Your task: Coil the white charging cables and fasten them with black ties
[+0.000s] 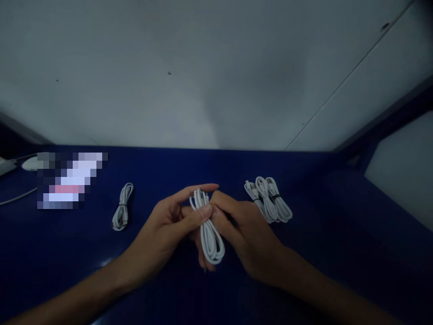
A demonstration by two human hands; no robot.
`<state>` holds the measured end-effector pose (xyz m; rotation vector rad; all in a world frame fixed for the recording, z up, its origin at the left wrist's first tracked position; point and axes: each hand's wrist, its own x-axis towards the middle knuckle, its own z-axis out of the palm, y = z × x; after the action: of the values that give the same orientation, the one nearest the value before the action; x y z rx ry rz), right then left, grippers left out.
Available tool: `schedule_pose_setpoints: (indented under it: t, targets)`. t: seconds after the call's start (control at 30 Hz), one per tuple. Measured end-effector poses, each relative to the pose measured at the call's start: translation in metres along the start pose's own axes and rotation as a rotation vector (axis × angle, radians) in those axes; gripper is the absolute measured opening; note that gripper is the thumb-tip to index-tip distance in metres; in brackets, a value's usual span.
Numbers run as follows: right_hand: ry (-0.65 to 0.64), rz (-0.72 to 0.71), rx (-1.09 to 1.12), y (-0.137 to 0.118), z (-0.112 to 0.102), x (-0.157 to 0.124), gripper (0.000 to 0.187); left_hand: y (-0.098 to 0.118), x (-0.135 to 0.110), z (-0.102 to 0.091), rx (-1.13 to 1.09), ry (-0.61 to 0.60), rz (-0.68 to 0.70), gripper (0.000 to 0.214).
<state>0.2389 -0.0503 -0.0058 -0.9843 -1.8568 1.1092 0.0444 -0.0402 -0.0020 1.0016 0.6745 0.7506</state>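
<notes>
A coiled white cable (212, 243) is held up in front of me over the blue table. My left hand (172, 219) is closed on it, thumb across the front of the loops and fingers behind. At the coil's right side, my right hand (246, 230) has thumb and index finger pinched together by the left thumb tip. What sits inside that pinch is hidden. Further right lie several bundled white cables (270, 201), side by side with dark ties. One more tied white cable (123, 207) rests to the left of my left hand.
The blue table (162, 167) meets a pale wall panel (152, 90) at its back edge. On the left lie a pixelated, bright-screened object (76, 178), a white rounded item (29, 163) and a thin white cord (18, 197). A blue frame (389, 122) rises at the right.
</notes>
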Motion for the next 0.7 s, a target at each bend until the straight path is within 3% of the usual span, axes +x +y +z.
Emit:
schedule_pose_setpoints:
  t: [0.17, 0.4, 0.6, 0.7]
  targets:
    - [-0.031, -0.028, 0.046, 0.0, 0.0, 0.0, 0.031, 0.0, 0.0, 0.002, -0.185, -0.019, -0.111, 0.046]
    - [-0.006, -0.058, -0.139, 0.003, 0.0, 0.0, 0.034, 0.002, -0.001, 0.004, -0.408, -0.07, -0.22, 0.03]
    - [-0.006, -0.222, -0.325, 0.008, 0.0, 0.001, 0.027, -0.003, -0.004, -0.002, -0.556, -0.11, -0.274, 0.04]
    - [0.013, -0.336, -0.463, 0.012, 0.001, 0.002, 0.025, -0.006, -0.005, -0.006, -0.601, -0.133, -0.265, 0.035]
